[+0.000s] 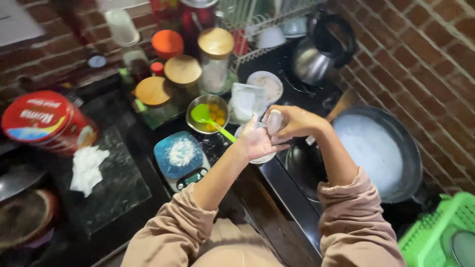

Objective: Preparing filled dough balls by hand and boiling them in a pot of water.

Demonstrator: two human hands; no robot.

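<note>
Right hand (292,122): closed around small white packet (273,121), tilted toward the palm.
Left hand (256,141): open, cupped beneath, catching.
Packet: centre frame, over white bowl (257,157).
Scale (180,159): 9 o'clock, floured.
Pan (391,148): 3 o'clock.

small white lump (273,121) | pale, rounded | held above white bowl (263,158) at counter edge

Two hands: left hand (256,142), right hand (292,122). Three jars with wooden lids (215,42) (182,70) (153,91). One kettle (316,57). One big pan (381,151). One scale (181,159). One green spoon (205,116). One red tin (42,121). One green basket (438,232).
</note>
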